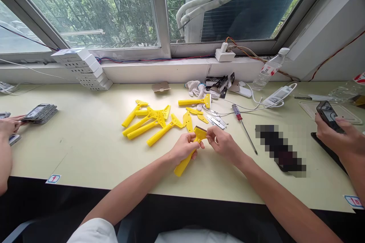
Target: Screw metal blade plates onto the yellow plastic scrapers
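My left hand is closed around the upper handle of a yellow scraper, its head tilted up and away from me. A thin dark blade lies along the edge of that head. At the blade's right end, the fingers of my right hand are pinched together; their tips partly hide what they grip. Beyond my left hand lie several yellow scrapers without visible blades. One scraper with a metal blade lies farther back. Loose yellow plates and metal blades sit just past my hands.
A screwdriver lies to the right, near a blurred dark object. Behind are gloves, black packets, a power strip and a bottle. Other people's hands hold a phone at right and grey parts at left.
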Demonstrator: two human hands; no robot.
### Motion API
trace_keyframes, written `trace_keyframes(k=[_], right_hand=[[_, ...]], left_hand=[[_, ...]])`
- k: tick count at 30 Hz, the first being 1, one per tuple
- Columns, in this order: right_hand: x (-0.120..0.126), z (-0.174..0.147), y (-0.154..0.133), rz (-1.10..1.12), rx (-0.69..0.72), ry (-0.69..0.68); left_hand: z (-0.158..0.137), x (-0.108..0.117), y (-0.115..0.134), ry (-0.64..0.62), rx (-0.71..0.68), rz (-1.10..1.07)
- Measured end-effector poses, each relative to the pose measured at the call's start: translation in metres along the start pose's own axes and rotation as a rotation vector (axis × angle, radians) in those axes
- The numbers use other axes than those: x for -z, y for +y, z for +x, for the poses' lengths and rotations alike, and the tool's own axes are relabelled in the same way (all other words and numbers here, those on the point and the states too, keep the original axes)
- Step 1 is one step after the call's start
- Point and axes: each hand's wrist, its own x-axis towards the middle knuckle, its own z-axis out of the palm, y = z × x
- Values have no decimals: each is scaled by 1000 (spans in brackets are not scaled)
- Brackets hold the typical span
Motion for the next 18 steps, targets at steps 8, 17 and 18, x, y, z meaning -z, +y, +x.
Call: trace_keyframes(k=[8,17,18], right_hand=[[1,0,3,1,-6,8],[7,5,6,-4,-91,86],[13,7,9,-13,-124,108]], left_hand=[[-1,-2,4,-2,17,-4],[-2,1,5,-16,36,-140],[-3,1,5,-20,44,-177]])
